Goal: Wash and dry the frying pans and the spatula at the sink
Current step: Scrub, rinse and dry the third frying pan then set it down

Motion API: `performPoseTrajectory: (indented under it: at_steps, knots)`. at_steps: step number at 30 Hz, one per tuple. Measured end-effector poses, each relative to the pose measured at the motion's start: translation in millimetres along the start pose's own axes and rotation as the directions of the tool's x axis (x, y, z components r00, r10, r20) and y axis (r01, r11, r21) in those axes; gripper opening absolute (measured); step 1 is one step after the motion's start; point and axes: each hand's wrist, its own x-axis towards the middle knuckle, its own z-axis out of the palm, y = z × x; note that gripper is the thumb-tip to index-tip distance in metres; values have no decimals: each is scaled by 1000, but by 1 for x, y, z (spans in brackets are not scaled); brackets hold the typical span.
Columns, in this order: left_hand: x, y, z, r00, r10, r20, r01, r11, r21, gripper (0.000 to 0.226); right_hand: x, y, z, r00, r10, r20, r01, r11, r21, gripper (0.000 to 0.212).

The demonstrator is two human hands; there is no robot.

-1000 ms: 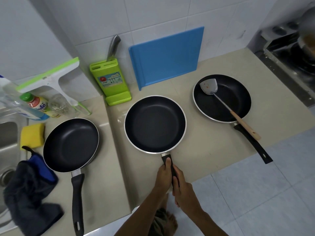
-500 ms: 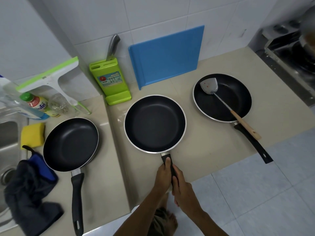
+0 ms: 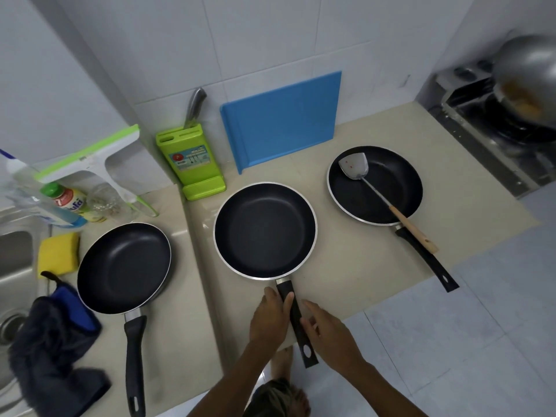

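Half a second earlier both hands had been wrapped together around the handle of the middle pan (image 3: 264, 230); now they had come apart. The left hand (image 3: 270, 319) lay against the handle's left side, fingers loosely curled and thumb on top, while the right hand (image 3: 326, 329) had let go and hovered just right of the handle with fingers spread. The pan itself had not moved on the counter (image 3: 355, 266).

Well left of the left hand sat the left pan (image 3: 123, 267), beside the sink (image 3: 15, 266). Far ahead and right of the right hand stood the right pan (image 3: 374, 185) with the spatula (image 3: 379, 194) lying in it, its wooden grip over the rim.

Straight ahead of the hands a blue cutting board (image 3: 282, 121) leaned on the tiled wall, next to a green knife block (image 3: 192, 162) whose label was too small to read. A green-capped bottle (image 3: 70, 201) showed partial lettering, "ufa". A dark cloth (image 3: 51, 356), a yellow sponge (image 3: 58, 254) and a squeegee (image 3: 90, 159) lay far left.
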Motion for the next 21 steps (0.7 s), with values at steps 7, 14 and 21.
performPoseTrajectory:
  at_steps: [7,14,21]
  knots:
    - [-15,28,-13,976,209,-57,-148,836,528,64,11,37,-62,951,-284,-118,200,863,-465,45]
    - [12,117,-5,930,358,86,-342,753,562,93,27,60,-149,918,-269,-290,14,755,-656,42]
    - [36,227,41,903,409,132,-424,796,432,114,36,108,-233,907,-149,-393,-126,796,-592,54]
